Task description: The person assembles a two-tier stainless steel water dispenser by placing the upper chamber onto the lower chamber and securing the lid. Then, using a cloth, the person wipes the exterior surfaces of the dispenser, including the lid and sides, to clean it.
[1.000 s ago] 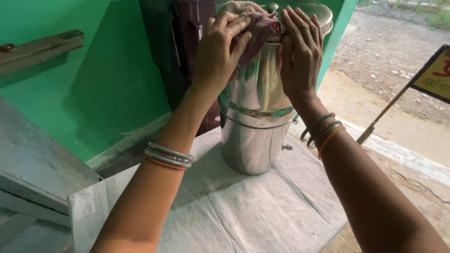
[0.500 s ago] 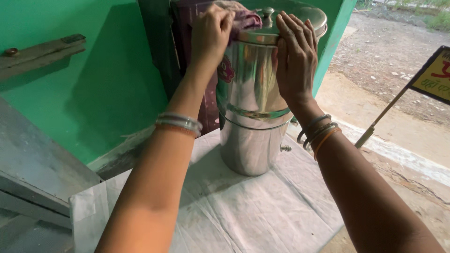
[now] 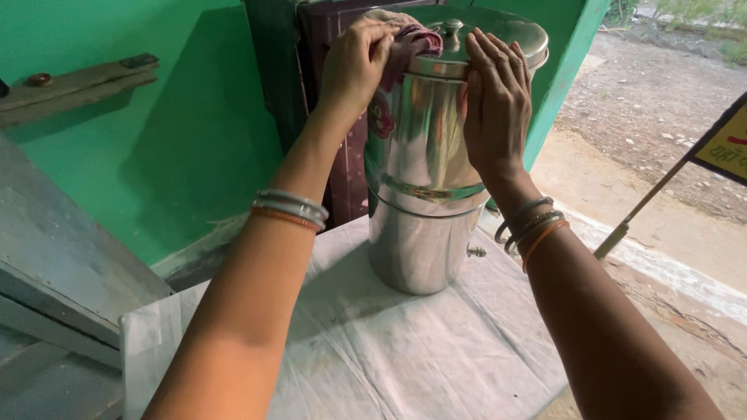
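1. Wiping is the step in hand, as far as I can judge: your left hand [image 3: 354,58] bunches a pinkish cloth [image 3: 412,39] against the near-left rim of the lid [image 3: 498,31], its grip closed on the fabric.
2. Your right hand [image 3: 498,109] lies flat on the upper wall of the tall steel container [image 3: 424,179], fingers spread and reaching up to the lid's edge. That grip is open; it steadies the vessel and clasps nothing.
3. The next move calls for firm pressure from the flat hand while the cloth travels round the rim, since the container is tall, narrow and likely to rock.
4. Keep the cloth clear of the small knob [image 3: 451,27] at the lid's centre, so that the lid is not dragged askew.
5. The container stands upright toward the far edge of the surface [image 3: 405,350], which is covered with a pale, creased sheet.
6. It is polished and mirror-bright, built in two stacked sections with a raised band at the joint, and a small tap [image 3: 476,251] juts from the lower section on its right side.
7. Bangles [image 3: 292,208] sit on both your wrists, well clear of the metal.
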